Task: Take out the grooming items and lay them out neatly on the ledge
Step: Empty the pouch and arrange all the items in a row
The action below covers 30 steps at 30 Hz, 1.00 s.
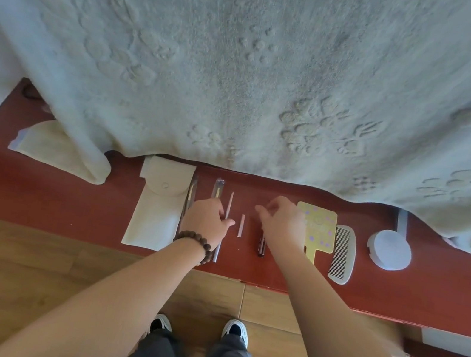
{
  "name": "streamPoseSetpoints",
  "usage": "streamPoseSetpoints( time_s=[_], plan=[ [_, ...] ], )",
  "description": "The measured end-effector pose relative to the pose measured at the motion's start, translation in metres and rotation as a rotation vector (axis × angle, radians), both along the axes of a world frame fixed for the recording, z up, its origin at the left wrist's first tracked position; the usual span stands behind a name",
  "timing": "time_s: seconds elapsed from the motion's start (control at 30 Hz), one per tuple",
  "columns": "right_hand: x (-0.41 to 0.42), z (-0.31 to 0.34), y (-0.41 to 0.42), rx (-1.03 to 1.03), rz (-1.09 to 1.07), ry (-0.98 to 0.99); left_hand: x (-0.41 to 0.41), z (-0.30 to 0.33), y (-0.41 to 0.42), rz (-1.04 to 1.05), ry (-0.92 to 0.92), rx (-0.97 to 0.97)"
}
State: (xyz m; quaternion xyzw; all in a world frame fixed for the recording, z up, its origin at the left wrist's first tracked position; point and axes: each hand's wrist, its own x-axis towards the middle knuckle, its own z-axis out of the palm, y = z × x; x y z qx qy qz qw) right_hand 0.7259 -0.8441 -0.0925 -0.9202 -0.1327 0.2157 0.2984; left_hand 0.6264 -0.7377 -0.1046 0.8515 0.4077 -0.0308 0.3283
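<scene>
Grooming items lie in a row on the red-brown ledge [443, 296]. My left hand [208, 220], with a bead bracelet on the wrist, lies over a long thin stick [229, 202] and its fingers close on it. My right hand [281, 222] hovers above the ledge with its fingers loosely curled and nothing in them. A short pale piece [241, 225] lies between the hands. A dark pencil [261, 247] is partly hidden under my right wrist. Further right are a yellow hand mirror [319, 221], a grey comb [343, 254] and a round pale jar [389, 251].
A cream pouch [160, 206] lies left of my left hand, with two thin metal tools [217, 189] beside it. A folded cream cloth [59, 155] sits at the far left. A pale blanket [247, 70] hangs over the ledge's back edge. Wooden floor is below.
</scene>
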Motion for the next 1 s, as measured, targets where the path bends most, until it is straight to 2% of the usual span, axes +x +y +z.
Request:
streamPoseSetpoints(
  time_s=[0.1, 0.23, 0.37, 0.47, 0.6, 0.77, 1.0],
  plan=[
    [0.011, 0.005, -0.01, -0.114, 0.024, -0.041, -0.002, 0.0, -0.001, 0.024, -0.028, -0.003],
    [0.008, 0.004, -0.006, -0.305, 0.127, 0.018, -0.008, 0.004, -0.006, 0.051, -0.09, 0.011],
    [0.004, 0.004, -0.005, -0.336, 0.17, -0.022, -0.013, 0.01, -0.011, 0.042, -0.217, -0.025],
    [0.008, 0.003, -0.01, -0.149, 0.125, 0.068, -0.012, 0.016, -0.016, 0.054, -0.29, -0.162],
    [0.007, 0.017, -0.023, 0.299, -0.033, 0.414, -0.006, 0.027, -0.023, 0.034, -0.281, -0.345],
    [0.0, 0.037, -0.038, 0.496, -0.049, 0.495, -0.001, 0.046, -0.032, -0.034, -0.292, -0.489],
    [0.001, 0.043, -0.05, 0.617, -0.135, 0.513, -0.006, 0.058, -0.044, -0.023, -0.3, -0.64]
  ],
)
